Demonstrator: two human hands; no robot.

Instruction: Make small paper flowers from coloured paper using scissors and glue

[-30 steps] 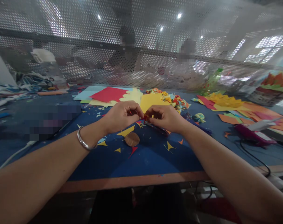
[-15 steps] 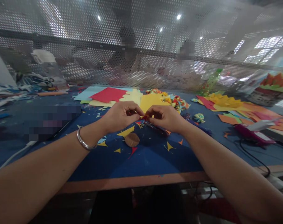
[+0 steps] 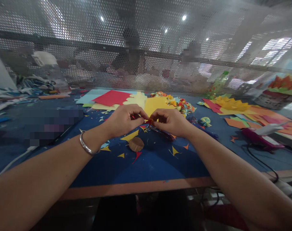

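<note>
Both hands meet above the middle of the blue tabletop [image 3: 146, 170]. My left hand [image 3: 125, 119] pinches one side of a small piece of red paper [image 3: 149, 122]. The other side is pinched by my right hand [image 3: 169, 120], and the fingers hide most of the piece. Just below them lies a round wooden disc [image 3: 136, 144], with yellow paper scraps [image 3: 175, 150] and a red scrap [image 3: 137, 157] scattered about it. Under my right hand a dark, slim object [image 3: 164, 134] is partly covered; I cannot tell what it is.
Behind my hands lie red [image 3: 112, 100] and yellow sheets [image 3: 157, 104] and a heap of colourful folded paper pieces [image 3: 183, 105]. A phone [image 3: 54, 126] with a cable is at left, a purple tool [image 3: 261, 139] with a black cord at right. A perforated screen [image 3: 155, 41] closes the back.
Hardly anything differs. Both hands stay in the same place with the red paper between their fingertips, and the things on the table have not moved.
</note>
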